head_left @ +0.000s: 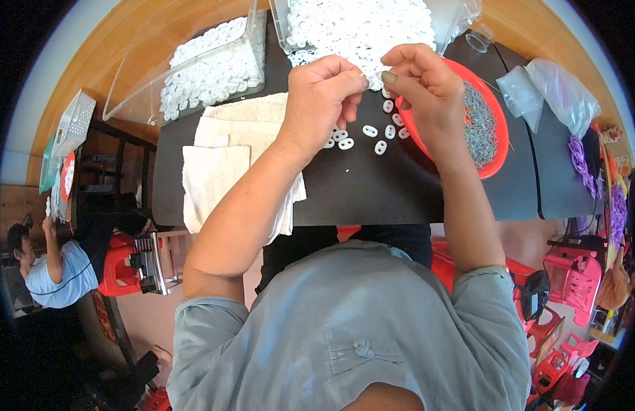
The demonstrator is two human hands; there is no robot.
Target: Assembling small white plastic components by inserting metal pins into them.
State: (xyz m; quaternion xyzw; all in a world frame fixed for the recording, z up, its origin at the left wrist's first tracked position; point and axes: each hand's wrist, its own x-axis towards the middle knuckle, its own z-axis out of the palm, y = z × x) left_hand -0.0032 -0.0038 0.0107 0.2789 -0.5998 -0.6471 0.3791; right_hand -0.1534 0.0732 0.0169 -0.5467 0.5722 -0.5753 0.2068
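Note:
Both my hands are raised over the dark table (392, 195), close together before a heap of small white oval pieces (362, 31). My left hand (324, 92) has its thumb and forefinger pinched together; whatever lies between them is too small to make out. My right hand (427, 85) is curled beside it, thumb bent toward the fingertips, with its contents also unclear. Several loose white two-holed pieces (380, 147) lie on the table below the hands. By my right wrist is a red bowl (499, 161) holding many small grey screws (478, 127).
A folded cream towel (214, 168) lies left, under my left forearm. Behind it a clear plastic box (252, 44) holds more white pieces. Clear bags (564, 89) and a clear cup (478, 41) are at right. Another person (60, 270) sits far left; pink chairs (574, 281) stand right.

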